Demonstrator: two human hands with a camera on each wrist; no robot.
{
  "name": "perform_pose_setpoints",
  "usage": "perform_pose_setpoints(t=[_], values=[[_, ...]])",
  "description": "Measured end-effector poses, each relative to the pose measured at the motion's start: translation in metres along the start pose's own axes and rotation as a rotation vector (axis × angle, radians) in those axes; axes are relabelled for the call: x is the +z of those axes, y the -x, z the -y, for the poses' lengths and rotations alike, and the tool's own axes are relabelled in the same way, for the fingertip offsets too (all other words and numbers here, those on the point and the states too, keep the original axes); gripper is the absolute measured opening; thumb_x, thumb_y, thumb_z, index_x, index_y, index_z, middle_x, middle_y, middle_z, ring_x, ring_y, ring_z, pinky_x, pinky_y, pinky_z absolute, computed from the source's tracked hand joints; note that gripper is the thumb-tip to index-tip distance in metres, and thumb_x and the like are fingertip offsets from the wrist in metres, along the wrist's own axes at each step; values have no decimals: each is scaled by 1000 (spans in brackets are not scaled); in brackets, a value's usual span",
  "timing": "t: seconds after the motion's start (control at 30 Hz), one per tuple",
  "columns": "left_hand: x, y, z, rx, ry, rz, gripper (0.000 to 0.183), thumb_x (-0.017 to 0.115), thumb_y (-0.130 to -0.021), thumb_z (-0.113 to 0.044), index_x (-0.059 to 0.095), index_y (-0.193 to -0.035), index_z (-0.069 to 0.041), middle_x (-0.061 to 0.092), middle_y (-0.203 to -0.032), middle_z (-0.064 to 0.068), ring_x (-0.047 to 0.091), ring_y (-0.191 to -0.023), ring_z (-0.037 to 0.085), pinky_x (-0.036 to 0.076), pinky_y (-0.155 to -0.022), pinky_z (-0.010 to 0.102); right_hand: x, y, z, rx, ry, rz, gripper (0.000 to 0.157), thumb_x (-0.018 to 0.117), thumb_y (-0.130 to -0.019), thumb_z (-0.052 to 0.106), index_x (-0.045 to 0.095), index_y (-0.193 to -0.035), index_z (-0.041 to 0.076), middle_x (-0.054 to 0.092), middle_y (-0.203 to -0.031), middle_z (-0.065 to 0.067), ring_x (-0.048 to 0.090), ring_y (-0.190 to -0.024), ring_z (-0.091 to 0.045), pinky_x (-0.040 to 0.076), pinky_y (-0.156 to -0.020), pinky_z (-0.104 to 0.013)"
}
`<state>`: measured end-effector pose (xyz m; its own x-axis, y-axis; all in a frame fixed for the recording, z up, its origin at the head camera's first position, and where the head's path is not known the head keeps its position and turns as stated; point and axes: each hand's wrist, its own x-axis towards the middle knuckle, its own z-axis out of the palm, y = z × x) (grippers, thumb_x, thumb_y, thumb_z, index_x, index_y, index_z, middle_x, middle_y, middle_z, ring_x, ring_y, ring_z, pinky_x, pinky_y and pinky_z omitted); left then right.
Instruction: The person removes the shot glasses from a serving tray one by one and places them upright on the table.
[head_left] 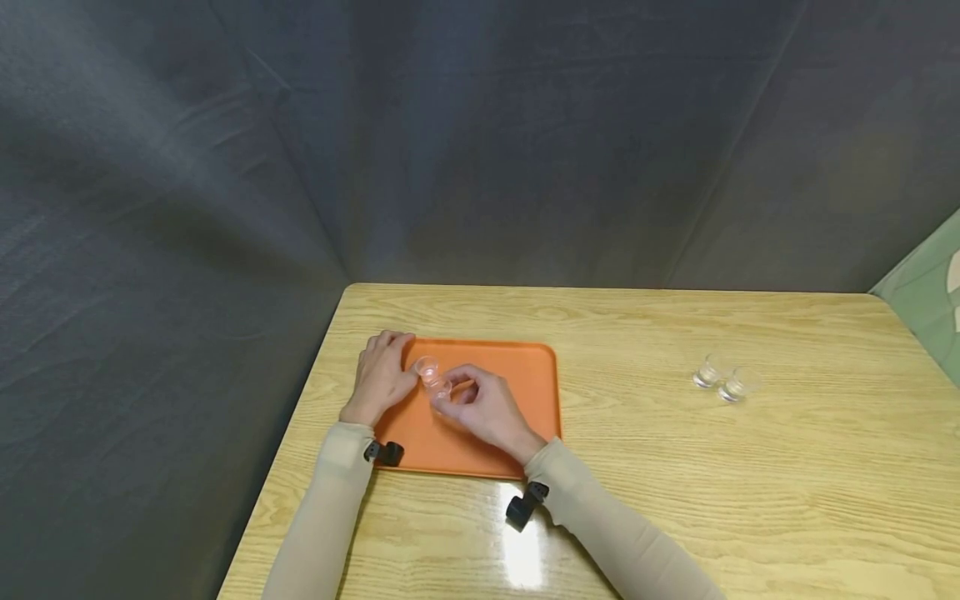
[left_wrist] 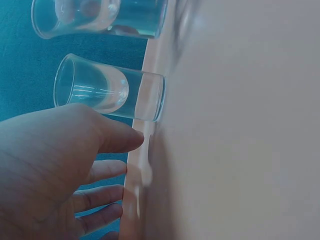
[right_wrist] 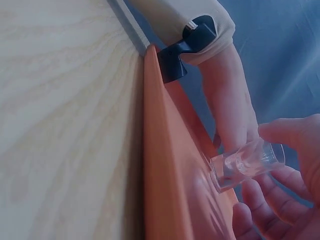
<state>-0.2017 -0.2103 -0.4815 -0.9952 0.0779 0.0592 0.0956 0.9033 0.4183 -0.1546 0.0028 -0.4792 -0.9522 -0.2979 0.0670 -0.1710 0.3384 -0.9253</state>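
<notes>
Two clear shot glasses stand upright on an orange tray [head_left: 495, 358]. At the tray's left edge lies my left hand [head_left: 385, 371], its fingers straight over the rim. Its thumb is close beside the farther shot glass [left_wrist: 92, 87]; whether it touches the glass I cannot tell. My right hand [head_left: 483, 408] pinches the nearer shot glass [right_wrist: 247, 162] between thumb and fingers. The base of that glass is at the tray's surface, right beside the other glass.
Two more clear shot glasses, one on the left [head_left: 706, 372] and one on the right [head_left: 733, 387], stand close together on the wooden table [head_left: 637, 483], well right of the tray. Dark cloth [head_left: 525, 150] hangs behind the table and along its left side.
</notes>
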Motion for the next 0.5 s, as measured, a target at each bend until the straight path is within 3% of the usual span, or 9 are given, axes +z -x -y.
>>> perform_pose_setpoints(t=[0.5], values=[[1,-1,0,-5,0,-3,55,68,-100,-29,60,-149,-6,56,-150,20,47,-142,43,40,-116,59,-19,-2,-2,21,-5,-69,37,86,-87,24,76,-120,8,76,-97,-4,65,-74,-11,51,-64,-23]])
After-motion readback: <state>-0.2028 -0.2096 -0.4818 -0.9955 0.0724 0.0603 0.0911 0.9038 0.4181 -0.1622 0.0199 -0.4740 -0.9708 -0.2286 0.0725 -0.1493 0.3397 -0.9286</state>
